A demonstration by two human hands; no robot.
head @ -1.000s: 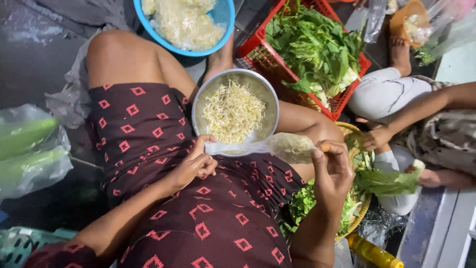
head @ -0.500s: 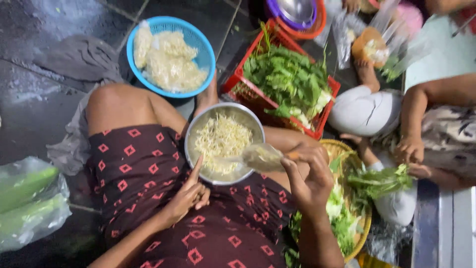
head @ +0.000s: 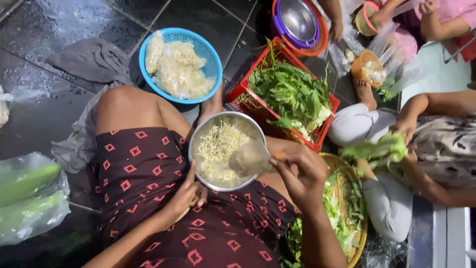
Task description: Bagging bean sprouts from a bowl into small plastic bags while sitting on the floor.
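On the wet dark floor at the far left lies a clear plastic bag (head: 27,198) with long green vegetables inside, knotted loosely and glistening. Further up, a round blue basket (head: 210,54) holds several clear bags packed with pale shredded stuff, and beside it a grey cloth (head: 91,59) is crumpled on the tiles. To the right of the basket a red crate (head: 238,92) is heaped with leafy greens, and above it an orange basin (head: 317,42) carries a shiny metal bowl with a purple rim. Near the top right small orange cups and thin clear bags are scattered around another person's feet. That person, seated on the right, grips a bunch of lettuce (head: 382,149) in one hand. A woven tray (head: 342,166) of chopped greens sits at the seated person's right knee, partly hidden by the forearm. On the lap, over a dark red patterned skirt, rests a steel bowl (head: 198,144) filled with pale bean sprouts (head: 218,144). The left hand (head: 186,193) cups the bowl's near rim, fingers curled against the metal. The right hand (head: 300,171) is closed, pinching the mouth of a small clear bag (head: 250,159) that lies over the right side of the bowl, partly filled with sprouts and covering some of those beneath.
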